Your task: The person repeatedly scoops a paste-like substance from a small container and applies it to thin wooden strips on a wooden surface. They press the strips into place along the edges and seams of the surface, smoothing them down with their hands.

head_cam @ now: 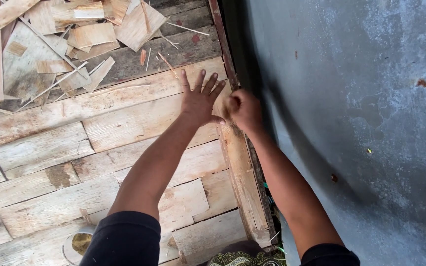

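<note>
The left hand (200, 101) lies flat with fingers spread, pressing a pale veneer sheet (139, 120) down, apparently to keep it from sliding. Just beside it the right hand (242, 109) is clenched into a fist at the sheet's right end, over the framing board (242, 182); whether it grips anything is hidden. More overlapping sheets cover the surface (35, 192). Loose offcuts and splinters (75, 39) are heaped at the far left. A grey wall (361, 123) runs along the right.
</note>
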